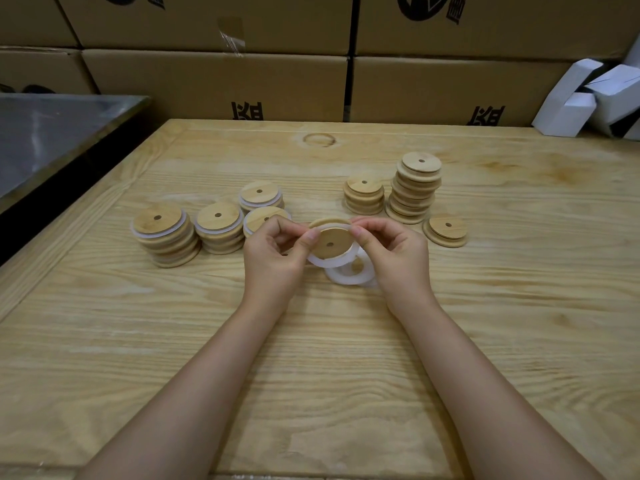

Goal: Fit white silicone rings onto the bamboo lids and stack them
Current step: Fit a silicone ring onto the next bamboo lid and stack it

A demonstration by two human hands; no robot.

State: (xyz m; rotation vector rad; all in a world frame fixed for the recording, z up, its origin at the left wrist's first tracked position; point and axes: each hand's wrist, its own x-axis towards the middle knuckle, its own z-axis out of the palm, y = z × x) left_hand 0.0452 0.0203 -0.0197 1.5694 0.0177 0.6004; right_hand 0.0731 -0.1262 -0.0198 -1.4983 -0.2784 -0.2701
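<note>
Both hands hold one bamboo lid tilted above the table's middle. My left hand pinches its left edge and my right hand pinches its right edge. A white silicone ring sits partly around the lid's lower rim. Loose white rings lie on the table just under the lid. To the left stand stacks of lids with white rings fitted. To the right stand stacks of bare lids and a low pair.
The wooden table carries everything. Cardboard boxes form a wall behind it. A metal surface lies at the left. White cartons are piled at the back right.
</note>
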